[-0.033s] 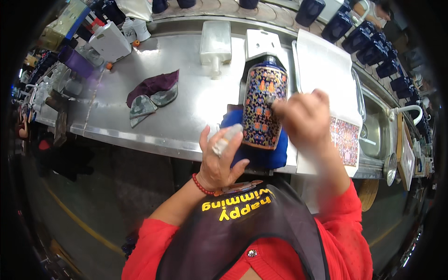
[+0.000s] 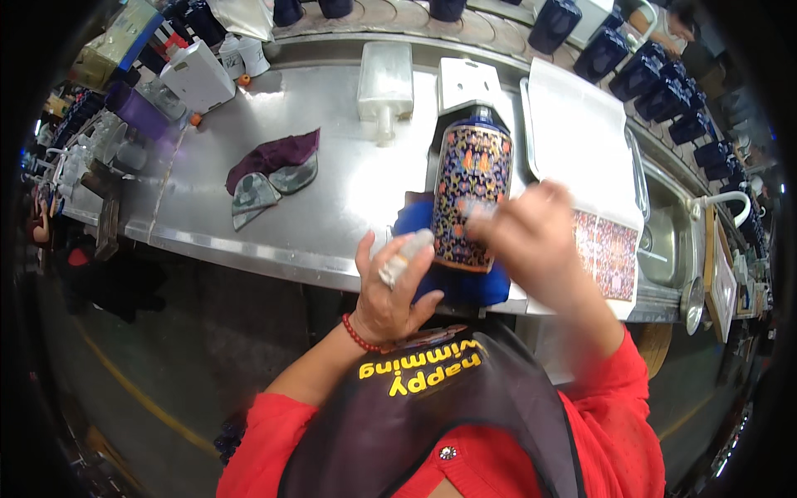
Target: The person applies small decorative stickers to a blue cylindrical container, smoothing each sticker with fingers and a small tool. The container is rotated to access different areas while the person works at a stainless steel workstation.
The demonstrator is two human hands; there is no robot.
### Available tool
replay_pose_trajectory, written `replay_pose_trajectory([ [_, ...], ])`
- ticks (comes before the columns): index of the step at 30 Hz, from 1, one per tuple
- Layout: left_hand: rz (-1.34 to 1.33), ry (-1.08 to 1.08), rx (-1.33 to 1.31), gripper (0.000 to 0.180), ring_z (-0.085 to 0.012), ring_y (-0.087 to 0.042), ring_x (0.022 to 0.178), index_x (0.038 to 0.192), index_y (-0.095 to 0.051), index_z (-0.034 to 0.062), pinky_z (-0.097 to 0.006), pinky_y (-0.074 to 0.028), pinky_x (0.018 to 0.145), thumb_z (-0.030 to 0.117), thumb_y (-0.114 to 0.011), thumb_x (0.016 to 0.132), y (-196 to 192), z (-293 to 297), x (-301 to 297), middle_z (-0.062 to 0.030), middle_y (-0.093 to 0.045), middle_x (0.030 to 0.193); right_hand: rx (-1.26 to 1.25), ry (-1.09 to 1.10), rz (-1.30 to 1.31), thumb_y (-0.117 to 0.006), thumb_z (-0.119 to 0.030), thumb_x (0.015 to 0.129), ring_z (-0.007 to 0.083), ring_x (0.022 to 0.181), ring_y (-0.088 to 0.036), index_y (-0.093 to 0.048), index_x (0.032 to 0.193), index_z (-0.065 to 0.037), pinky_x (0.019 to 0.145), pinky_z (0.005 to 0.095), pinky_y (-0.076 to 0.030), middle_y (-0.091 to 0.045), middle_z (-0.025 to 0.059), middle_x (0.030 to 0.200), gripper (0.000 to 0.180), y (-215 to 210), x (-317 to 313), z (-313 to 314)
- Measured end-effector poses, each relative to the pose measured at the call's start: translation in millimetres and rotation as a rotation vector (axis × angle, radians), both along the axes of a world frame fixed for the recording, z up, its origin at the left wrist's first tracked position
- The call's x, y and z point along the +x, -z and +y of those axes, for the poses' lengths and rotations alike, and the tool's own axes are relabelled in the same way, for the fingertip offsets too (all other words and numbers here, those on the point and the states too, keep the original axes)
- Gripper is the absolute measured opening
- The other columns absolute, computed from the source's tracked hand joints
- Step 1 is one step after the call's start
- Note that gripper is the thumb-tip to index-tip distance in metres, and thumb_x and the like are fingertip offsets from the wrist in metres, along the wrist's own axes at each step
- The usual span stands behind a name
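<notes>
Blue patterned vase (image 2: 473,195) stands mid-frame, left hand (image 2: 390,290) cupping its base, blurred right hand (image 2: 531,236) pressing its side.

Your left hand (image 2: 390,286) cups the lower side of the patterned vase (image 2: 471,199), fingers curled, w/ a red bead bracelet (image 2: 359,334) at the wrist. Your right hand (image 2: 531,236), blurred, presses on the vase front. Under the vase: blue cloth (image 2: 465,286). Left of vase: purple and grey rags (image 2: 270,170) on the steel bench (image 2: 332,224). Right of vase: floral decal sheet (image 2: 610,253).
</notes>
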State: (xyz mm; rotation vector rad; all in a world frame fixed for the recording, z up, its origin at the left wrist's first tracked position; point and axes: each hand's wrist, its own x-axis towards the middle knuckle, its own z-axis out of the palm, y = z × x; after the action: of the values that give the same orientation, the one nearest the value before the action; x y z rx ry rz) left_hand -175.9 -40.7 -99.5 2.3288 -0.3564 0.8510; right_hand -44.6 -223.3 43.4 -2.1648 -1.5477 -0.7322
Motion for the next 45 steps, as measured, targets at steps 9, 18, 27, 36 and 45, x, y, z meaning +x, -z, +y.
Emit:
replay_pose_trajectory([
  [9,-0.113,0.208,0.138,0.037,-0.0195,-0.051,0.134,0.133,-0.069,0.0252,-0.060,-0.016,0.123,0.043,-0.062,0.101,-22.6,5.9,12.3,0.0015,-0.067,0.129,0.226,0.196,0.620,-0.075,-0.008,0.094,0.0055,0.068,-0.057,-0.069,0.104,0.002,0.057,0.0219,-0.043,-0.062,0.0011,0.084,0.016,6.6,38.4,-13.2],
  [18,-0.129,0.263,0.336,0.057,-0.0193,-0.049,0.132,0.135,-0.069,0.0244,-0.060,-0.014,0.123,0.063,-0.039,0.104,-58.0,23.8,80.5,0.0062,-0.073,0.118,0.457,0.295,0.997,-0.078,-0.010,0.090,0.0097,0.067,-0.056,-0.071,0.101,0.001,0.058,0.0252,-0.042,-0.061,0.0051,0.081,0.017,57.2,19.7,-58.6],
  [27,-0.126,0.317,0.378,0.055,-0.0157,-0.055,0.128,0.133,-0.070,0.0253,-0.060,-0.014,0.123,0.062,-0.041,0.104,-65.8,18.8,72.5,0.0073,-0.072,0.122,0.454,0.293,0.936,-0.078,-0.009,0.088,0.0114,0.066,-0.056,-0.071,0.100,0.001,0.059,0.0271,-0.042,-0.061,0.0053,0.081,0.017,54.4,13.8,-64.4],
  [36,-0.146,0.148,0.377,0.050,-0.0221,-0.044,0.132,0.125,-0.076,0.0297,-0.058,-0.013,0.125,0.062,-0.044,0.103,-58.0,34.4,88.6,0.0013,-0.072,0.124,0.346,0.267,0.881,-0.075,-0.003,0.088,0.0137,0.083,-0.062,-0.069,0.104,0.002,0.073,0.0261,-0.048,-0.066,0.0072,0.090,0.018,53.8,12.5,-65.0],
  [45,-0.180,0.137,0.446,0.045,-0.0215,-0.042,0.133,0.123,-0.075,0.0342,-0.059,-0.014,0.123,0.062,-0.046,0.103,-57.3,38.7,96.6,0.0030,-0.067,0.128,0.423,0.238,0.848,-0.081,-0.010,0.087,0.0153,0.069,-0.055,-0.071,0.097,0.000,0.061,0.0294,-0.041,-0.061,0.0061,0.080,0.018,54.8,11.9,-59.3],
])
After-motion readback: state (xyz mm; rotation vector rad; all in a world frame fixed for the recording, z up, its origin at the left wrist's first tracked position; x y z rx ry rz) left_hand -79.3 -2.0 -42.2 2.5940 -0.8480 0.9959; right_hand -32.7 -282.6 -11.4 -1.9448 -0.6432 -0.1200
